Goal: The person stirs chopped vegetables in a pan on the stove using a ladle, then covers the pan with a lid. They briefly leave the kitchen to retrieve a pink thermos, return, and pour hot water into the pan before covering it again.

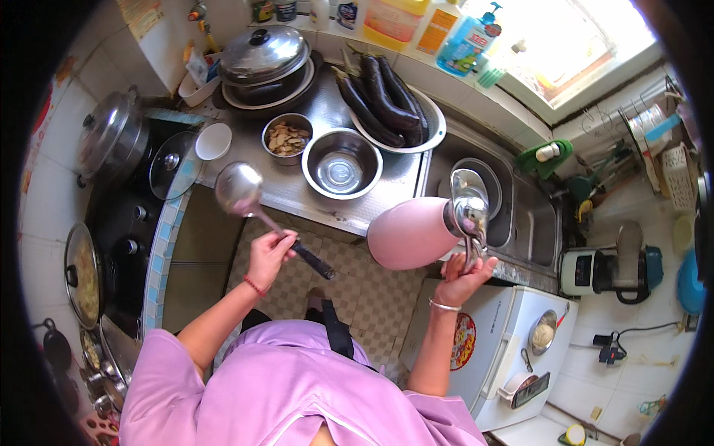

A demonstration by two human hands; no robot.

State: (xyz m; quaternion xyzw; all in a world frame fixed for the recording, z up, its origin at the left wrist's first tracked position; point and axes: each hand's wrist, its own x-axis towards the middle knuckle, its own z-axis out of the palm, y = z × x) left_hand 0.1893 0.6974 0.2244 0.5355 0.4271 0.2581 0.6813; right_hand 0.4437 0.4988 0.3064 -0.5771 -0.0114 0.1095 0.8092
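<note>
My left hand (269, 257) grips the shaft of a metal ladle (240, 189); its black handle end sticks out past my fingers towards the lower right. The ladle's bowl is over the counter's front edge. In my right hand (466, 279) is the handle of a pink vacuum jug (411, 233), tilted well over on its side, its metal top towards the sink. Between the two, on the steel counter, stand a steel bowl (342, 163) and a smaller steel bowl of sliced pieces (287, 139). A white bowl (213, 141) is at their left.
Eggplants (385, 100) lie in a white basin (438, 120) behind the bowls. A lidded pot (265, 56) stands back left. The sink (524, 223) holds a round basin. On the left are a black stove (120, 223) and a lidded pan (83, 276). A white refrigerator (519, 334) is at the right.
</note>
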